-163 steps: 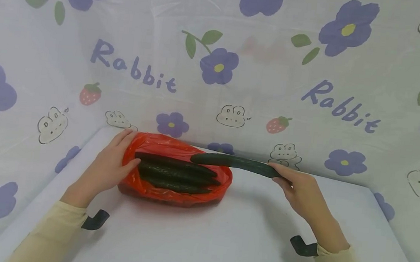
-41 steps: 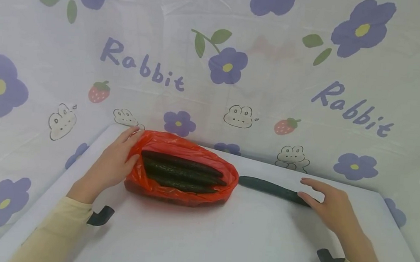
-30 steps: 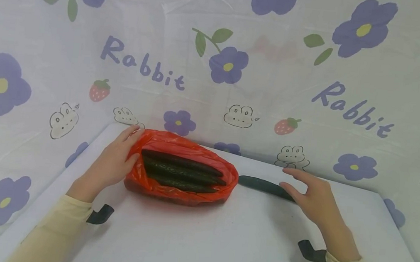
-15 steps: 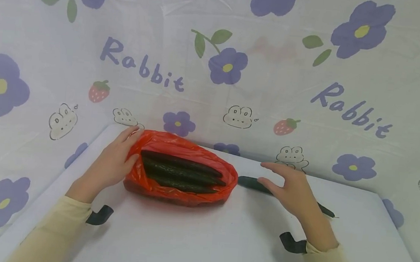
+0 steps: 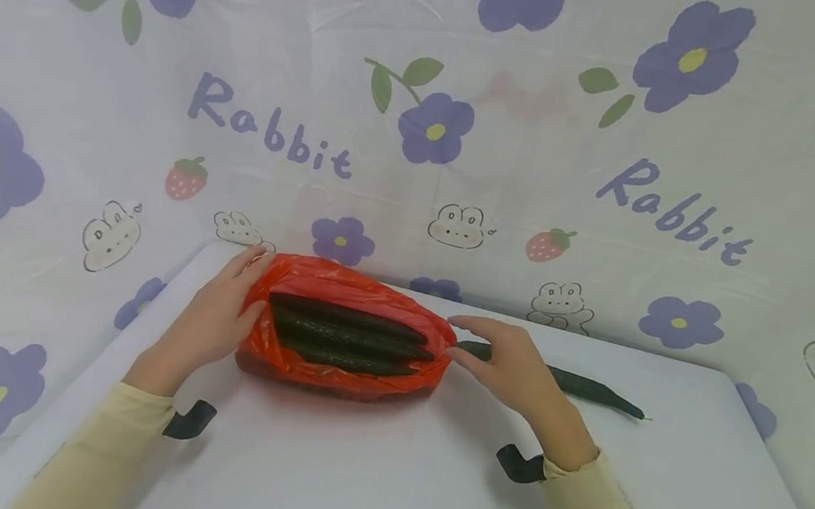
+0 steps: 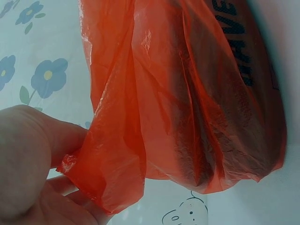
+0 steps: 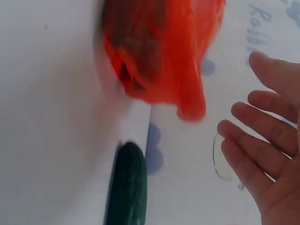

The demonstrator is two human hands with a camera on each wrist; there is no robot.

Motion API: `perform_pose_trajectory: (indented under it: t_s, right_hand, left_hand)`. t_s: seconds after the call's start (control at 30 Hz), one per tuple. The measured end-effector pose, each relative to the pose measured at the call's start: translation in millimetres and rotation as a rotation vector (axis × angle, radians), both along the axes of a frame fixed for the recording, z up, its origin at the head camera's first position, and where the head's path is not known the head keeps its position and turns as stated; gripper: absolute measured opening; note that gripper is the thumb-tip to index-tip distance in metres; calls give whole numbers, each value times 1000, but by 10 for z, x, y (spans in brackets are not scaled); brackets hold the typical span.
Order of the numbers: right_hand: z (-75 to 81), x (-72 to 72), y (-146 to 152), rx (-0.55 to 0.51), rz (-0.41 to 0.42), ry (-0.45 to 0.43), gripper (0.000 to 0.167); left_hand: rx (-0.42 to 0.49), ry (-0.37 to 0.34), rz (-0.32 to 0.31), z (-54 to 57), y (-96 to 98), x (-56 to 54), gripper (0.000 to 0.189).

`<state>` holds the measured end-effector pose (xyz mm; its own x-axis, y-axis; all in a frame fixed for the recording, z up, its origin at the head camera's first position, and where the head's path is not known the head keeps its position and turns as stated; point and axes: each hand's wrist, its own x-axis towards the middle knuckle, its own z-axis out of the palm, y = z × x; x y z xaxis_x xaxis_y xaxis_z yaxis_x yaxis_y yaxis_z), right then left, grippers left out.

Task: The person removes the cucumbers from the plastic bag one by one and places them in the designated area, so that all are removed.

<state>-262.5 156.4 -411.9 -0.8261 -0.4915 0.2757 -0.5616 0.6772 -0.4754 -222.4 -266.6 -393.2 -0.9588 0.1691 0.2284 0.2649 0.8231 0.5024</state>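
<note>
A red plastic bag (image 5: 338,383) lies with its mouth spread, and three dark green cucumbers (image 5: 349,337) show inside. My left hand (image 5: 208,322) holds the bag's left end; in the left wrist view its thumb and fingers grip a gathered corner of the plastic. My right hand (image 5: 507,364) is at the bag's right end, over a loose cucumber (image 5: 595,391) on the table. Its fingers (image 7: 255,145) are spread and apart from both bag and cucumber in the right wrist view. The hand hides the middle of that cucumber in the head view.
The white tabletop (image 5: 330,474) reaches back to a hanging cloth (image 5: 309,44) printed with purple flowers, rabbits and strawberries. A black angled piece (image 5: 191,420) sticks out at the left cuff, and another black piece (image 5: 520,463) at the right cuff.
My right hand put its cucumber down right of the bag, let go, then moved left along it to the bag's right end. The left hand has stayed at the bag.
</note>
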Motion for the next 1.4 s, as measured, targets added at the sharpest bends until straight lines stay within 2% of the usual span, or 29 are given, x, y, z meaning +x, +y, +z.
perform_pose_trajectory:
  t_s: [0.33,0.63,0.77,1.17,1.4]
  right_hand:
    - [-36,-98,-396,19,151,-16,48]
    - [-90,-180,-604,52,199,-34,48]
    - [-127,-213,-698,71,198,-44,47]
    - [-266,-215,-985,240,204,-47,47]
    - [-236,-193,-1044,293,197,-40,44]
  left_hand:
    - [-2,10,-6,-4,7,-3,75]
    - [-7,13,-9,-7,41,-15,75]
    - [-8,18,-19,-11,41,-17,74]
    - [-5,30,-23,-28,9,-3,73]
    - [-11,27,-28,-13,31,-13,72]
